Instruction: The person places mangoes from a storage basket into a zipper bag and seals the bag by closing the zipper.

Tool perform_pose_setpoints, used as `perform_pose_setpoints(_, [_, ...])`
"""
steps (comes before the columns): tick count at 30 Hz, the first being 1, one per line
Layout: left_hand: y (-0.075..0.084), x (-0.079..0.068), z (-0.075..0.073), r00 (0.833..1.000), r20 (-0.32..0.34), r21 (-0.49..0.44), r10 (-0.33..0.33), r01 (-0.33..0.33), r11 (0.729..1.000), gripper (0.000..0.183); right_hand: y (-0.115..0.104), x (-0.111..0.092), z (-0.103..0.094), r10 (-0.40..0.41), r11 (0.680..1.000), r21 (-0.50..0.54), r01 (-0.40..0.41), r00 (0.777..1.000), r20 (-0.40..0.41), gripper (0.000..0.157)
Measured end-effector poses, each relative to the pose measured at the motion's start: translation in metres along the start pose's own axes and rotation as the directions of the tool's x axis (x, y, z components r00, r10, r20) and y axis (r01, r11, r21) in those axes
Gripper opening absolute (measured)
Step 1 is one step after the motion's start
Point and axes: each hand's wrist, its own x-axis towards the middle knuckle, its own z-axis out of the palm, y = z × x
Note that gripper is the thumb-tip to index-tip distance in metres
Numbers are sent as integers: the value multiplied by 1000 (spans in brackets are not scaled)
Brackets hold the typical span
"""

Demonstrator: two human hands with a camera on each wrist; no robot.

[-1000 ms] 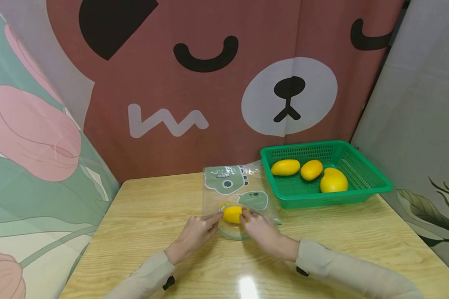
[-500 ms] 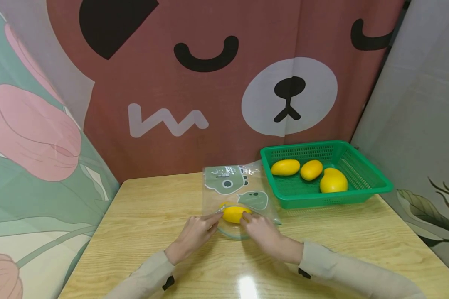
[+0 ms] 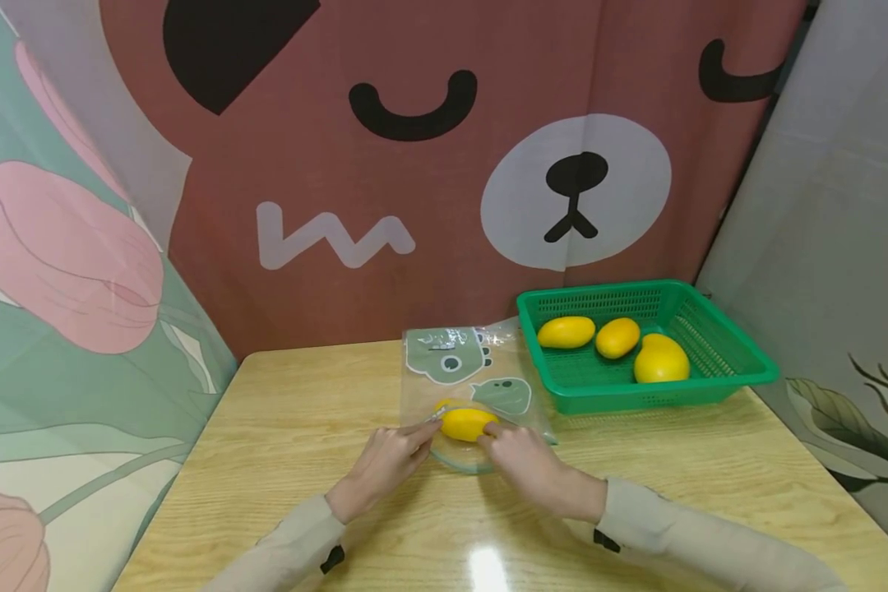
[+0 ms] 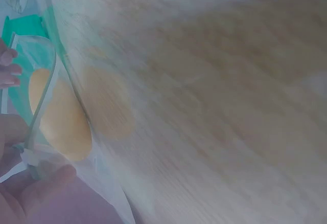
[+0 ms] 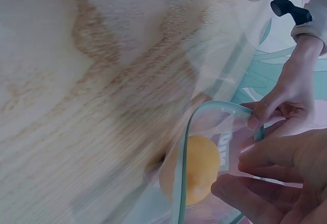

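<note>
Small booth-like indoor space, home or studio impossible to tell, brown bear-print hanging (image 3: 429, 181) behind, flower-print hanging (image 3: 67, 271) at left, grey plant-print hanging (image 3: 832, 247) at right, wood-grain counter (image 3: 303, 403) between them, bright light reflection (image 3: 487, 569) on it.

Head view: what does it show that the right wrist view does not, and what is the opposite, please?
Only the head view: the green basket with three yellow fruits.

Only the right wrist view: a close look into the open mouth of the clear bag.

Both: the left hand, the right hand, the bag, the yellow fruit in the bag and the wooden table.
</note>
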Motion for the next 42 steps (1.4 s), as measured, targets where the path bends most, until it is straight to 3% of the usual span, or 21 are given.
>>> perform_pose_setpoints(8, [0,-1,1,1000,-1,-8,-2,2,1000,35,2,-1,-6,24,994,105,-25,1000,12,16])
perform_pose_setpoints(14, [0,-1,1,1000,-13,-2,5,-5,1000,35,4,-2,-7,24,993,118,-19,999,-37,13])
perform_pose_setpoints(22, [0,-1,1,1000,-4,-6,0,-1,1000,35,6,-2,-10,45,986,159,-44,999,-3,14])
perform_pose_setpoints(42, [0,0,1,1000,-15,2,5,-5,1000,36,10,-2,-17,74,976,207,-61,996,-56,16])
